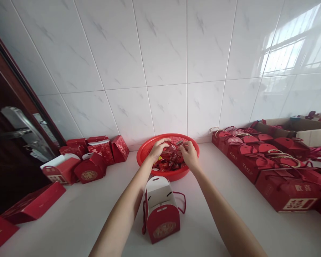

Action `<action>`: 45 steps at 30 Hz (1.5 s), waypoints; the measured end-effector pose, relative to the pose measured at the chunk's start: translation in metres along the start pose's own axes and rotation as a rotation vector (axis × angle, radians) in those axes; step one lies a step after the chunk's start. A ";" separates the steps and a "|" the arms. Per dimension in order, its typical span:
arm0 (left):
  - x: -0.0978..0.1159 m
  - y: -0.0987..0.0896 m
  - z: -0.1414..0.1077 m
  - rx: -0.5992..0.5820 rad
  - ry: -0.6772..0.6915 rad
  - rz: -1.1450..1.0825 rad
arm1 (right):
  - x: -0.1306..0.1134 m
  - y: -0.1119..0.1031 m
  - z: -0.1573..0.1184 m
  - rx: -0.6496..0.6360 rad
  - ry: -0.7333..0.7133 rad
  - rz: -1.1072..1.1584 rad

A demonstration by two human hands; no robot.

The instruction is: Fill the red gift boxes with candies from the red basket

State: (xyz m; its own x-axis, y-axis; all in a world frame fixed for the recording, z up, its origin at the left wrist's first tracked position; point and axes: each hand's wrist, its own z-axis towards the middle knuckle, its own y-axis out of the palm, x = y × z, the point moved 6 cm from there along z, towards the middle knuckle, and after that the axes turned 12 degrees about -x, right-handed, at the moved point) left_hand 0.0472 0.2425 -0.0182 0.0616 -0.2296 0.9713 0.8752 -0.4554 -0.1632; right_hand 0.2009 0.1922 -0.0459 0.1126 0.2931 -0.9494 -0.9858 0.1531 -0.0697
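A red plastic basket point(143, 157) stands against the wall, with red-wrapped candies point(173, 160) heaped in it. My left hand point(158, 149) is over its left side, fingers closed on a red candy packet point(172, 148). On the other side, my right hand point(190, 154) pinches a small wrapped candy point(180, 143); its fingertips are partly hidden. Between my forearms stands a red gift box point(164, 223), its top open and white inside. A dark red cord handle point(182, 203) loops out at its right, and another hangs at its left.
Several red boxes point(89, 167) are grouped at the left, near a dark door point(16, 150) with a metal handle. More lie flat at the lower left point(34, 201). Closed boxes with cord handles point(246, 164) fill the right side, beside a cardboard carton point(312, 130). White tiles back the counter.
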 end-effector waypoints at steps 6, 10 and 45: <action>-0.006 -0.005 0.003 0.026 -0.043 -0.070 | -0.001 0.000 -0.001 0.000 -0.004 0.016; -0.010 -0.009 0.005 0.041 -0.051 -0.061 | -0.003 0.000 -0.002 0.000 -0.008 0.010; -0.030 -0.029 0.007 0.178 -0.190 0.309 | -0.013 0.002 -0.004 -0.101 0.090 0.357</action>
State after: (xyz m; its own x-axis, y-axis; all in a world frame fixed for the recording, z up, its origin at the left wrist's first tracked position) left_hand 0.0230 0.2684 -0.0415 0.4077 -0.1617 0.8987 0.8700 -0.2301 -0.4361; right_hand 0.1974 0.1853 -0.0350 -0.2475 0.2268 -0.9420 -0.9687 -0.0391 0.2451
